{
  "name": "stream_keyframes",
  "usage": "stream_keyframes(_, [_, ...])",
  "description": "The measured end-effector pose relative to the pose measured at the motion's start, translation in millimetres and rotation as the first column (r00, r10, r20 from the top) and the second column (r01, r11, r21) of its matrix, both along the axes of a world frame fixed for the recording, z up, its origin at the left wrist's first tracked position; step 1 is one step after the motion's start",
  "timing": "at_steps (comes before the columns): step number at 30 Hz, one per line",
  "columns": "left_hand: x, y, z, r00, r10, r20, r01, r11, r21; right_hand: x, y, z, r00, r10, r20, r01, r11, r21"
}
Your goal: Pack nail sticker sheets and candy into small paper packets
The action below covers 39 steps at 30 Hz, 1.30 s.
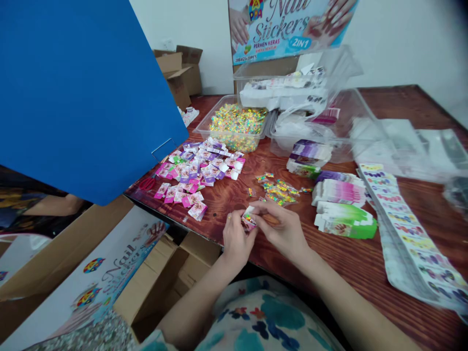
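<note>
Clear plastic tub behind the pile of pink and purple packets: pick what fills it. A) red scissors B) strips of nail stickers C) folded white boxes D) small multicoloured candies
D: the clear plastic tub on the brown wooden table holds a heap of small multicoloured candies, yellow, green and pink, just behind the pile of pink and purple packets.

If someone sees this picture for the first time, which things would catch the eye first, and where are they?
The big blue board fills the upper left and hides part of the wooden table. Behind it, a clear tub of bright confetti-like candy stands at the table's centre back, with a spread of pink and purple packets in front of it. Near the front edge, the left hand and right hand hold one small packet between them.
</note>
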<state>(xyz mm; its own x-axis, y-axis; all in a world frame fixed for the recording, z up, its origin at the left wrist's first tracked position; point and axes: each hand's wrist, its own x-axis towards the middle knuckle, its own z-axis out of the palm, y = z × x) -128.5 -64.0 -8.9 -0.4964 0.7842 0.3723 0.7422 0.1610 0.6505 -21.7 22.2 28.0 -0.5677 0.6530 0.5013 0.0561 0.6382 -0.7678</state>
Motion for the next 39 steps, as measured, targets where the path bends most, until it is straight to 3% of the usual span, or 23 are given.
stream_keyframes(10, [1.3,0.5,-5.1,0.998,0.001,0.06,-0.003,0.999,0.045,-2.6,-3.2,7.1,0.996,0.04,0.076,-0.048,0.993,0.11])
stream_keyframes(15, [-2.7,-1.3,-9.3,0.998,-0.025,0.061,0.023,0.999,0.047,-0.6,2.0,12.2,0.993,0.107,0.042,-0.106,0.994,-0.018])
stream_keyframes(22, [-0.1,0.4,-18.2,1.0,-0.017,-0.013,0.018,0.996,0.086,-6.3,-3.5,3.5,0.967,0.166,0.196,-0.208,0.953,0.219])
stream_keyframes(27, [1.3,-1.1,-19.7,0.999,0.021,0.039,-0.022,1.0,0.014,-6.6,-4.5,-1.8,0.97,0.152,0.188,-0.19,0.961,0.202])
stream_keyframes(33, [-2.2,2.1,-14.3,0.966,0.029,0.255,-0.021,0.999,-0.034,-6.5,-9.7,-6.5,0.957,0.148,0.25,-0.223,0.927,0.301])
stream_keyframes(37, [-5.3,4.0,-7.5,0.981,0.077,0.177,-0.067,0.996,-0.065,-6.6,-7.5,-12.7,0.992,0.061,0.109,-0.091,0.951,0.296])
stream_keyframes(39, [-5.9,4.3,-6.6,0.991,0.069,0.115,-0.062,0.996,-0.06,-7.4,-6.2,-14.1,0.993,0.063,0.103,-0.09,0.955,0.282])
